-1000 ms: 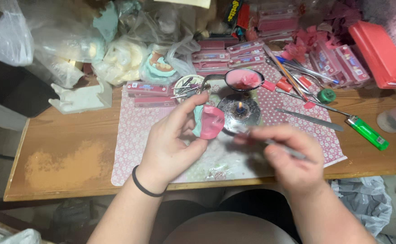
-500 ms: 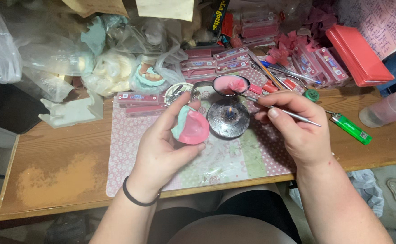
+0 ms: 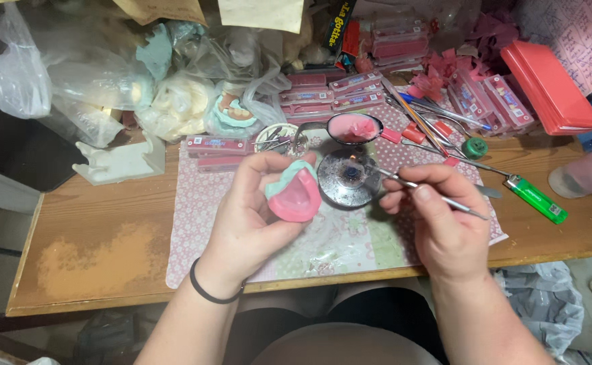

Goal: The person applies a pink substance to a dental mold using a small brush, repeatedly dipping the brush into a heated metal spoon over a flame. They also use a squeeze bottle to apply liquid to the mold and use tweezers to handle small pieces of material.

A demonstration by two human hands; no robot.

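The left hand (image 3: 255, 216) holds a pink wax plate on a pale green dental cast (image 3: 294, 191) above the flowered pink mat (image 3: 194, 223) on the wooden table (image 3: 93, 236). Right of it stands the round metal burner (image 3: 348, 177), and the thin metal instrument (image 3: 431, 192) in the right hand (image 3: 444, 223) reaches its tip to it. Behind the burner lies the metal spoon with pink wax (image 3: 353, 128). The green lighter (image 3: 537, 200) lies at the right, beyond the mat.
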